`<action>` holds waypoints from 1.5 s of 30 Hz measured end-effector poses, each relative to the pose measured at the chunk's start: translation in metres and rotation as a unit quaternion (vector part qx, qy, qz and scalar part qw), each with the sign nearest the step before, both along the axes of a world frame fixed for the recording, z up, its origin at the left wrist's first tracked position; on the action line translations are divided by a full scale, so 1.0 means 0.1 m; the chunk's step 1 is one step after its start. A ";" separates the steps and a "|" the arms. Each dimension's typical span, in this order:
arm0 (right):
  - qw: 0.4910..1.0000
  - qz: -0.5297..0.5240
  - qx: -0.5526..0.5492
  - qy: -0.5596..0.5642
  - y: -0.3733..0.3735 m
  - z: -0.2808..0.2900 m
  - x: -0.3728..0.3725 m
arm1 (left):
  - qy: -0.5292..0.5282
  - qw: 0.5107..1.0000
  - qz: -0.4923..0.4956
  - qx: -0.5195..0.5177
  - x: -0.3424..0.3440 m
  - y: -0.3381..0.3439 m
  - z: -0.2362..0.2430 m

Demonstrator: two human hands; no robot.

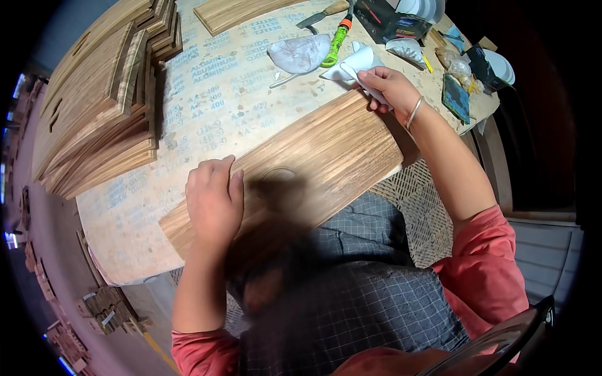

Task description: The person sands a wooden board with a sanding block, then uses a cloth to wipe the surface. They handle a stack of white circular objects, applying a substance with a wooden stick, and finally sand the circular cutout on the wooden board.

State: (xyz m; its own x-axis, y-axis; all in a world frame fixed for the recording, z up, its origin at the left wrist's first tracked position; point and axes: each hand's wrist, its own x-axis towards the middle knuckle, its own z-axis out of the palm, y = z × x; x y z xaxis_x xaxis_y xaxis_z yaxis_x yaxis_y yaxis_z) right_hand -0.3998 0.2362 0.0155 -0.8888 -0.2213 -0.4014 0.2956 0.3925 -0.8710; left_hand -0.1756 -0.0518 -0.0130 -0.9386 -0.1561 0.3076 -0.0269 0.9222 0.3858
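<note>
A long brown wooden board point(326, 147) with visible grain lies slantwise before me, its near edge by my lap. A round mark or recess near its middle is partly in shadow. Over the far edge, toward the left end, my left hand point(213, 197) is bent, with its thumb on the board side. At the board's far right corner my right hand point(390, 91) pinches a folded white sheet point(360, 61), which may be sandpaper. Some of that hand's fingertips are close to the board's end; whether they touch it I cannot tell.
Slotted wooden boards point(94, 94) stand stacked at the left. Another board point(241, 12) lies at the far edge. Beyond the sheet are a whitish cloth pad point(301, 53), a green-handled tool point(337, 45) and a scraper point(323, 14). Boxes of white discs point(498, 66) sit at the right.
</note>
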 end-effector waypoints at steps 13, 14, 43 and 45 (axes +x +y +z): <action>0.969 0.098 0.015 0.227 0.32 -0.01 0.92 | -0.034 0.983 0.174 -0.047 0.89 -0.32 0.04; 0.963 0.189 0.089 0.171 0.18 0.16 1.00 | -0.055 0.981 0.173 -0.072 0.87 -0.29 0.04; 0.549 0.627 0.255 0.491 -0.97 0.28 1.16 | 0.125 0.989 -0.010 -0.072 0.06 -0.17 -0.41; 0.555 0.646 0.255 0.458 -0.99 0.34 1.08 | 0.127 0.990 -0.012 -0.066 0.06 -0.19 -0.39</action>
